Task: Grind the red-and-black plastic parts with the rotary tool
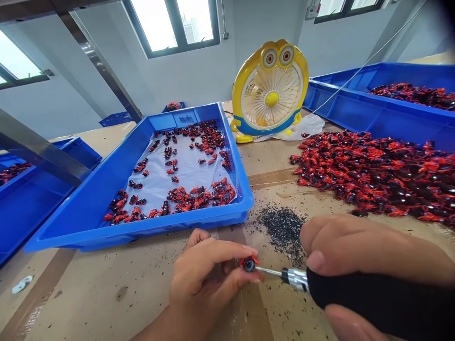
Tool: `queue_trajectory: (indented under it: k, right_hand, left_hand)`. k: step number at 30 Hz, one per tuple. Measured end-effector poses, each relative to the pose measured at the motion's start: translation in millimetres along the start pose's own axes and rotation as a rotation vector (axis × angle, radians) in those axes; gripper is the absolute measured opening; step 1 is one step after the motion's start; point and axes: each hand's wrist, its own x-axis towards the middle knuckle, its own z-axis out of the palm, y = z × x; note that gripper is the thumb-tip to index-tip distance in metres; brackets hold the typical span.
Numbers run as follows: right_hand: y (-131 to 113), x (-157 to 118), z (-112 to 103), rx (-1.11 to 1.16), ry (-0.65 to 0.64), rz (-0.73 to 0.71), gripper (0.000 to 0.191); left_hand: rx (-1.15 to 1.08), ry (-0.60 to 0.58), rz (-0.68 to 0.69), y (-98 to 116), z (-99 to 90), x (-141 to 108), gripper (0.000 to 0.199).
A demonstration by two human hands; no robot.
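Between the thumb and fingers of my left hand point(204, 272) is a small red and black part point(249, 264), its round dark opening turned toward me. My right hand point(369, 251) is wrapped round a black-handled rotary tool point(355, 293) with a silver collar. The tool's thin metal bit point(269, 271) points left, and its tip is at the rim of the part's opening. Whether the tip is inside the opening I cannot tell. Black shavings point(282, 229) lie on the table just beyond the tool.
A blue tray point(245, 199) with a white liner and many similar parts stands ahead. To the right lies a large heap of parts point(377, 173), with another blue tray point(355, 109) behind it. A yellow fan point(272, 99) stands at the back; a metal post point(103, 71) rises at left.
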Motion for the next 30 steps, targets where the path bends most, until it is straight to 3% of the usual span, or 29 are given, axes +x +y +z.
queue_trajectory:
  k: [5, 14, 22, 30]
  right_hand:
    - [-3.4, 7.3, 10.7, -0.037, 0.008, -0.011, 0.044]
    - [-0.6, 0.4, 6.7, -0.023, -0.036, -0.065, 0.021]
    - [-10.2, 15.5, 15.2, -0.071, -0.006, -0.044, 0.036]
    - [-16.5, 2.6, 4.9, -0.189, -0.079, -0.023, 0.017]
  left_hand:
    - [0.002, -0.016, 0.03, 0.3, 0.1, 0.9, 0.019]
    - [0.04, -0.044, 0.04, 3.4, -0.8, 1.8, 0.013]
    - [0.062, -0.068, 0.04, 4.5, -3.6, 3.1, 0.018]
    - [0.057, -0.102, 0.056, 6.2, -7.0, 7.7, 0.021]
